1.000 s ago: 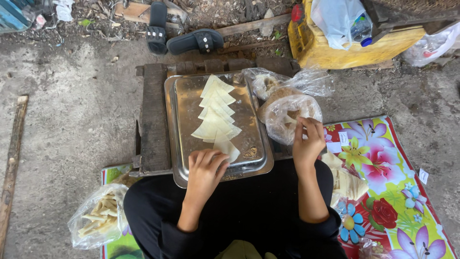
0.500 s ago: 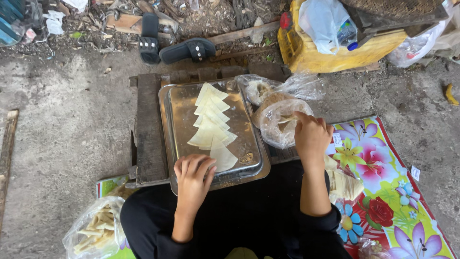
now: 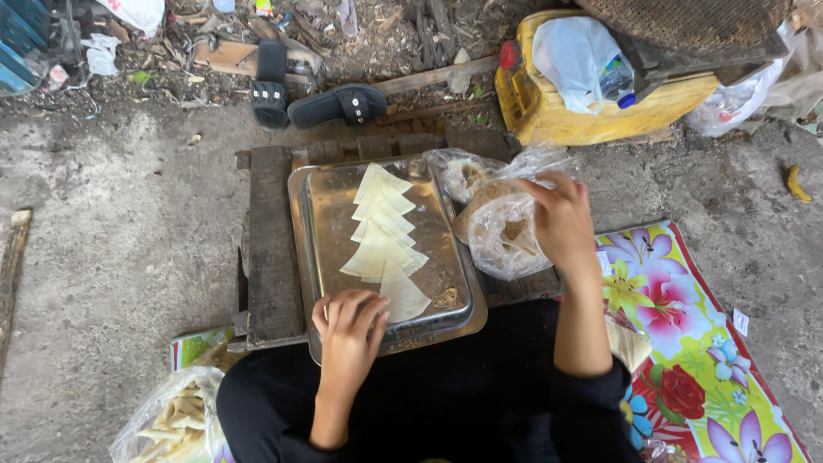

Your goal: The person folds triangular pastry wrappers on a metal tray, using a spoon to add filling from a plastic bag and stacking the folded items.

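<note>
Pale triangular pastry wrappers [image 3: 383,236] lie overlapped down a steel tray [image 3: 330,214]; left hand [image 3: 350,330], fingers loosely together, should press only the nearest sheet flat, while right hand [image 3: 561,219], fingers curled, pinches filling inside the clear plastic bag [image 3: 501,231].

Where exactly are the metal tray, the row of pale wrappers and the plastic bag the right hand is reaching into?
metal tray [image 3: 330,214]: head view, bare left part of its floor.
pale wrappers [image 3: 381,244]: head view, middle of the overlapping row.
plastic bag [image 3: 501,249]: head view, its clear lower side.
right hand [image 3: 561,219]: head view, back of the hand.
</note>
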